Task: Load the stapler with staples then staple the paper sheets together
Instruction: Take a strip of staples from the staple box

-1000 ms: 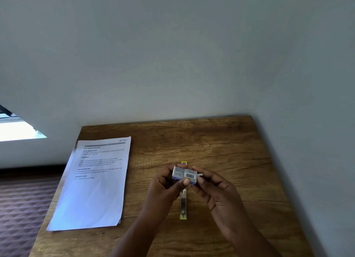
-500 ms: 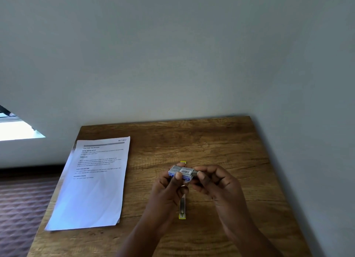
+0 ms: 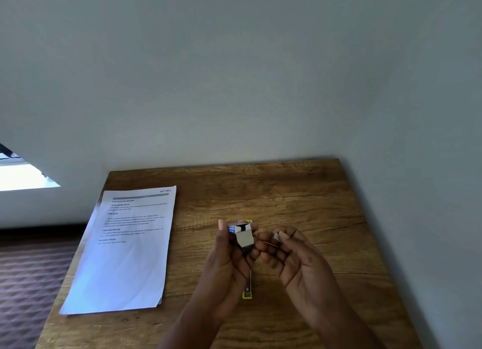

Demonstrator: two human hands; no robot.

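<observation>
Head cam | staple box (image 3: pixel 239 229) flap now popped open, left hand (image 3: pixel 226 264) gripping it | right hand (image 3: pixel 292 255) pinches something small, can't tell what | stapler (image 3: pixel 247 286) lies open on table (image 3: pixel 300 205) under hands, not yet loaded | paper sheets (image 3: pixel 125 249) off left

Wooden worktop (image 3: pixel 300 197) in front of me, set into a corner. Pale wall (image 3: pixel 234 75) from 10 to 3 o'clock. Bright window opening (image 3: pixel 23 176) at 9 o'clock. Dark patterned carpet (image 3: pixel 34 278) at 8 o'clock.
</observation>
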